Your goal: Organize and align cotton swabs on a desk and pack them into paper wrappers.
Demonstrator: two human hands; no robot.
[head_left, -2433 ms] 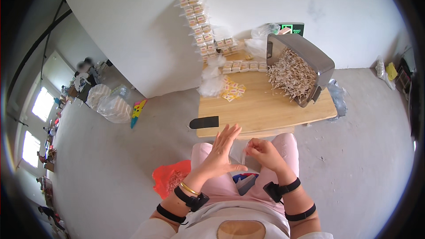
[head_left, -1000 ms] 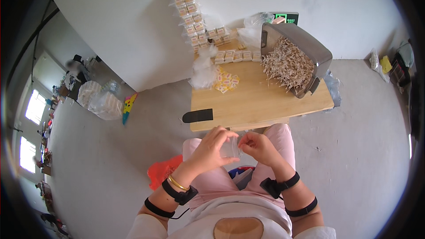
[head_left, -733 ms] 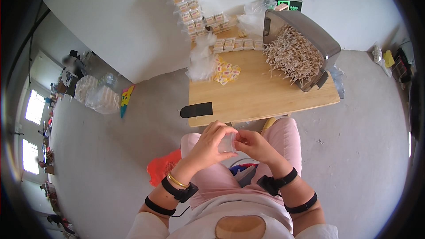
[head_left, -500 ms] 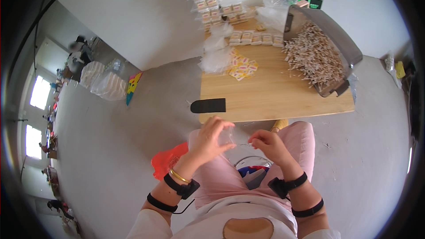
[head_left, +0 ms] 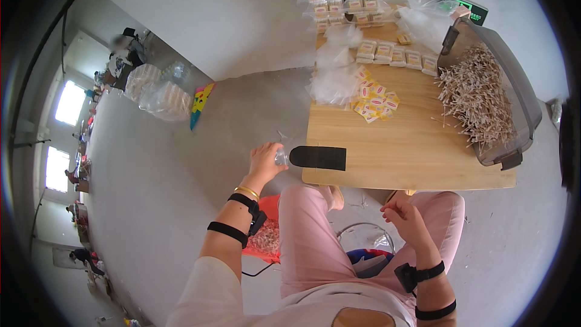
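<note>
Gripping a small clear plastic piece (head_left: 281, 156), the left hand (head_left: 264, 160) reaches out past the left edge of the tabletop (head_left: 411, 139), its fingers curled round the piece so that only a corner of it shows; what kind of piece it is cannot be told at this size; the hand hangs over the grey floor (head_left: 181, 163), just beside the black flat rectangle (head_left: 318, 158) that lies on the tabletop's near left corner and juts over its edge; the right hand (head_left: 407, 218) is loosely half open with nothing in it, held above the person's right knee in pink trousers (head_left: 315, 248), below the tabletop's near edge; both wrists wear black bands.

On the tabletop, toward its right side, a grey bin (head_left: 502, 91) lies tipped, full of thin pale sticks (head_left: 475, 97) that spill onto the wood; toward the middle of the tabletop lies a scatter of small yellow and red packets (head_left: 374, 100), with clear plastic bags (head_left: 336, 72) on its left part; along the far edge stand rows of small filled boxes (head_left: 393, 56); below the tabletop's left corner, on the floor beside the left leg, sits a red bag (head_left: 266, 239); far left of the tabletop, by the wall, lie bulging clear sacks (head_left: 158, 91).
</note>
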